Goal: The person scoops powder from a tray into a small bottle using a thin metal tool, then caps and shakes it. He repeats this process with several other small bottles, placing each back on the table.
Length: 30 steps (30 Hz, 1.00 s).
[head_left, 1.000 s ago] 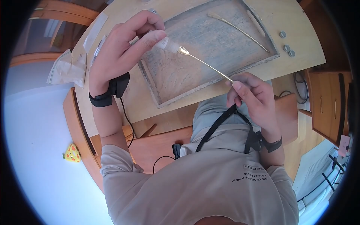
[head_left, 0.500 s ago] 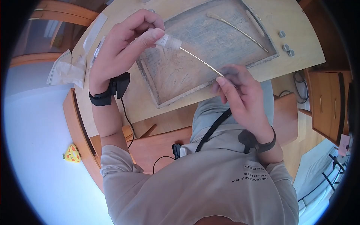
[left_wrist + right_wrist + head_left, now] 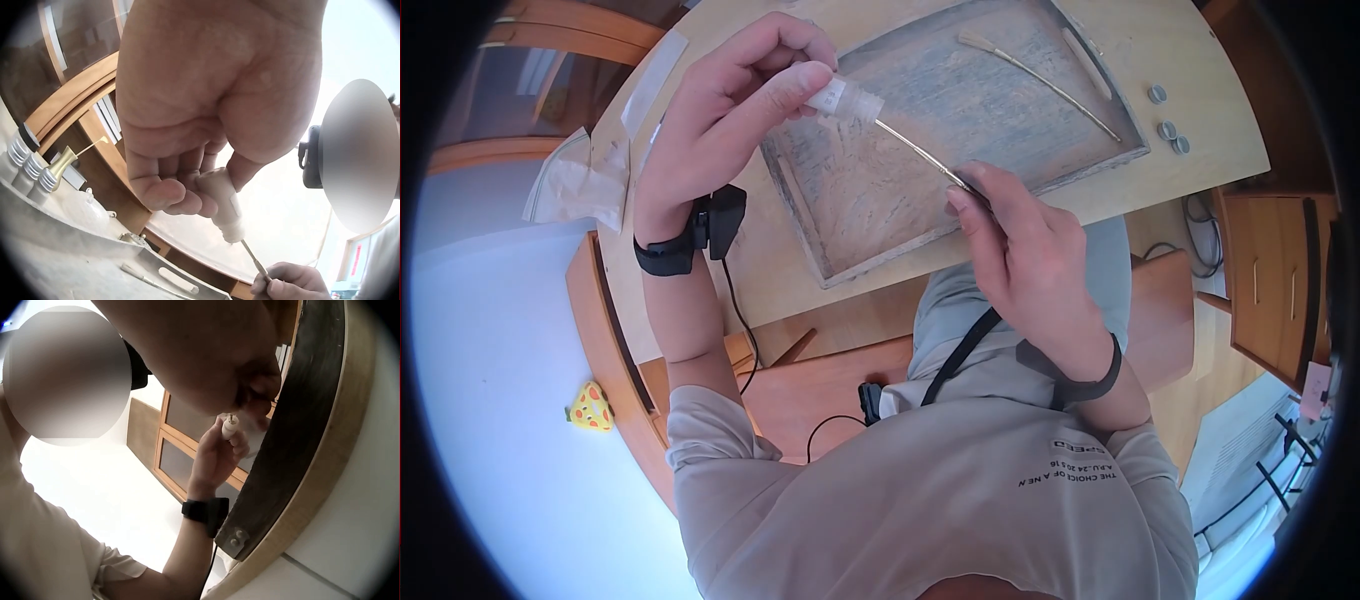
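A small translucent white bottle (image 3: 847, 100) is pinched between the thumb and fingers of the left hand (image 3: 735, 110) above the tray's left part. The right hand (image 3: 1030, 255) grips the thin metal handle of a tool (image 3: 915, 150), whose far end is inside the bottle's mouth. In the left wrist view the bottle (image 3: 224, 203) tilts with its mouth down towards the tool (image 3: 255, 257) and the right hand (image 3: 292, 281). The right wrist view shows the bottle (image 3: 230, 428) in the left hand (image 3: 215, 456), mouth facing the camera.
A worn rectangular tray (image 3: 890, 250) lies on the wooden table (image 3: 1200, 60), holding a brush (image 3: 1040, 82). Several small silver-capped jars (image 3: 1167, 130) stand at the right. A plastic bag (image 3: 580, 185) lies at the left edge. A black cable (image 3: 740, 310) hangs from the left wrist.
The right hand has moved left and up, and the tool's spoon-like tip, visible outside the mouth earlier, is now inside the bottle. The left hand has risen slightly with the bottle.
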Each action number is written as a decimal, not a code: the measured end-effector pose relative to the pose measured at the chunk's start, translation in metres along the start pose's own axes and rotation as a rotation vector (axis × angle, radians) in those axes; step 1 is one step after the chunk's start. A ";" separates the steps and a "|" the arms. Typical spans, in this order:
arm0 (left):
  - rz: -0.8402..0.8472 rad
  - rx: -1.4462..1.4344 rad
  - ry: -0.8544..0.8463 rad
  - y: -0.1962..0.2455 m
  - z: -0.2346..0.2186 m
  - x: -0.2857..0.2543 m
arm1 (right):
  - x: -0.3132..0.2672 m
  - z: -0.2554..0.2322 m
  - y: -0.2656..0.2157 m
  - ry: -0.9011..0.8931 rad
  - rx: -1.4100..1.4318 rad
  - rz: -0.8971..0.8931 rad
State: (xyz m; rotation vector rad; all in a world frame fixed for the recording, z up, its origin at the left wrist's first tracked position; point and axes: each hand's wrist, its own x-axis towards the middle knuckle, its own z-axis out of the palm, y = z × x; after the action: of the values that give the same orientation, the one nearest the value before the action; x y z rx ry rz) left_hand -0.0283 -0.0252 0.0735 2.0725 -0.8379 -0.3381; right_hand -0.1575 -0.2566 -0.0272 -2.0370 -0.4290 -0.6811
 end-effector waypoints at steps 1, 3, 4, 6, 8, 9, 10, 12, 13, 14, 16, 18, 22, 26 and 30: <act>-0.018 0.013 0.014 -0.004 -0.003 -0.001 | -0.001 -0.001 -0.002 -0.019 0.027 0.044; -0.025 0.022 0.031 -0.007 -0.004 -0.002 | -0.002 -0.003 -0.005 -0.056 0.083 0.132; -0.013 0.018 0.034 -0.007 -0.004 -0.002 | -0.003 -0.002 -0.005 -0.056 0.117 0.155; 0.004 0.008 0.034 -0.008 -0.004 -0.001 | -0.004 -0.001 -0.005 -0.056 0.185 0.201; 0.015 -0.007 0.028 -0.009 -0.006 -0.001 | -0.003 -0.004 -0.009 -0.094 0.333 0.326; 0.018 -0.008 0.030 -0.009 -0.005 -0.001 | -0.002 -0.005 -0.010 -0.113 0.407 0.389; 0.020 -0.010 0.032 -0.008 -0.004 -0.001 | 0.000 -0.007 -0.011 -0.139 0.503 0.470; 0.024 -0.007 0.032 -0.008 -0.004 0.000 | 0.003 -0.013 -0.012 -0.192 0.694 0.632; 0.024 -0.003 0.031 -0.008 -0.005 0.000 | 0.005 -0.016 -0.012 -0.215 0.803 0.697; 0.025 0.002 0.029 -0.009 -0.005 -0.001 | 0.008 -0.019 -0.012 -0.237 0.913 0.762; 0.022 -0.002 0.019 -0.010 -0.007 -0.001 | 0.009 -0.022 -0.009 -0.271 1.058 0.847; 0.016 -0.011 0.014 -0.009 -0.007 -0.001 | 0.009 -0.023 -0.007 -0.296 1.128 0.890; 0.005 -0.022 0.015 -0.007 -0.006 -0.001 | 0.003 -0.023 -0.002 -0.324 1.187 0.903; 0.009 -0.016 -0.011 -0.010 -0.009 -0.001 | -0.003 -0.023 0.002 -0.328 1.245 0.927; 0.125 -0.018 -0.025 -0.011 -0.005 0.003 | -0.006 -0.025 0.000 -0.333 1.213 0.958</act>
State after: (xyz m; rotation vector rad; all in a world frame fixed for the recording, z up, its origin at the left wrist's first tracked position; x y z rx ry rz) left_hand -0.0191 -0.0197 0.0679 1.9924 -0.9714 -0.3022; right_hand -0.1695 -0.2786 -0.0202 -0.9387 0.0298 0.4642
